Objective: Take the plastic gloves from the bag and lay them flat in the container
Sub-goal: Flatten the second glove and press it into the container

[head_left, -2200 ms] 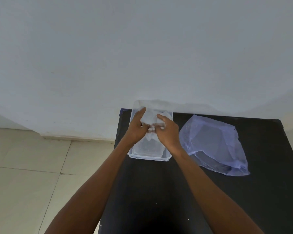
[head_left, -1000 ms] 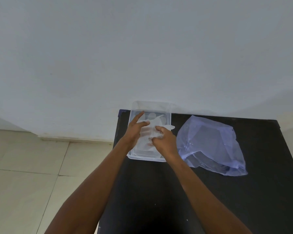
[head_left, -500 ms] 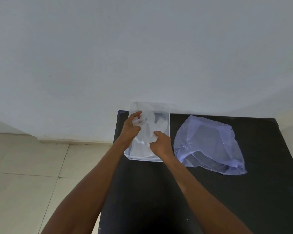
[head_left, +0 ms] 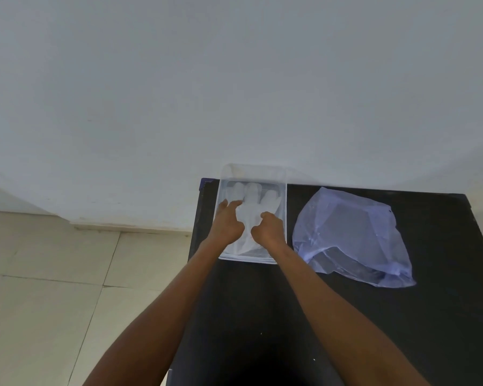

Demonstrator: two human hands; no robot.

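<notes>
A clear plastic glove (head_left: 253,200) lies spread inside the clear rectangular container (head_left: 281,174) at the table's far left corner, its fingers pointing to the wall. My left hand (head_left: 227,222) rests on the glove's left side with the fingers stretched out flat. My right hand (head_left: 268,228) presses on its right side with the fingers curled under. The translucent bluish bag (head_left: 352,235) lies crumpled on the table to the right of the container; what it holds cannot be made out.
The black table (head_left: 262,316) stands against a white wall (head_left: 234,79). Its left edge drops to a tiled floor (head_left: 53,288) close beside the container.
The glove was bunched and lifted between both hands; now it lies flat in the container. Both hands have come down onto it.
</notes>
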